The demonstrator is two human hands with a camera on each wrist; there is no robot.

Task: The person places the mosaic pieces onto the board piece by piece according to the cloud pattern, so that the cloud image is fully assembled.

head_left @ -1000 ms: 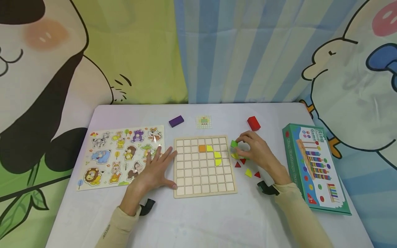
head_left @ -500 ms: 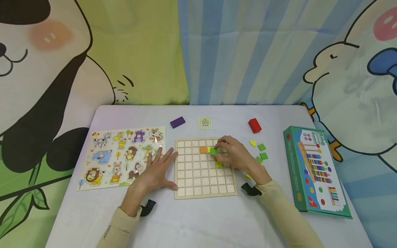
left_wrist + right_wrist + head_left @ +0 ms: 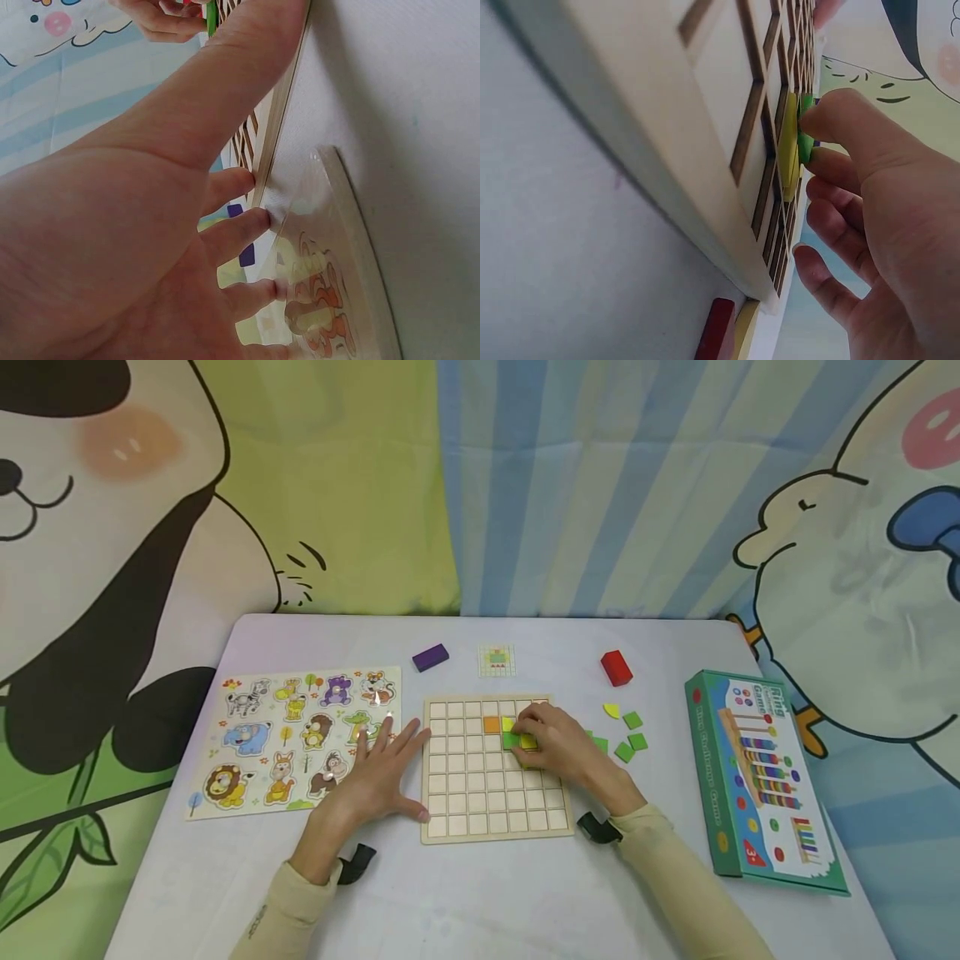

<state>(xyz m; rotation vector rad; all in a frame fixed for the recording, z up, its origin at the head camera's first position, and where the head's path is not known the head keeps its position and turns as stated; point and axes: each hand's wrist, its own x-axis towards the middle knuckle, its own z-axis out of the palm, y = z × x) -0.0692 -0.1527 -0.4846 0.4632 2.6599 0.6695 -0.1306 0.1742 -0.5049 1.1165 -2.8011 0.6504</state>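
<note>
My right hand [image 3: 555,747] is over the upper right of a wooden grid board [image 3: 465,802]. Its thumb and forefinger pinch a green square tile [image 3: 805,131], level with the board's cells. An orange tile [image 3: 491,725] and a yellow tile [image 3: 507,724] lie in cells just above the green one. More yellow [image 3: 528,742] shows partly under the right fingers. My left hand [image 3: 375,781] lies with fingers spread; its thumb touches the board's left edge and its fingertips reach over an animal puzzle [image 3: 243,739].
Several loose green tiles [image 3: 637,742] and a yellow quarter-round piece [image 3: 611,711] lie right of the board. Behind it are a purple block [image 3: 431,657], a small pattern card [image 3: 497,661] and a red block [image 3: 617,668]. A green game box [image 3: 765,777] stands far right.
From the loose pieces on the right, my right hand has carried a green tile leftward onto the board, then slightly lower. The left hand has stayed in place.
</note>
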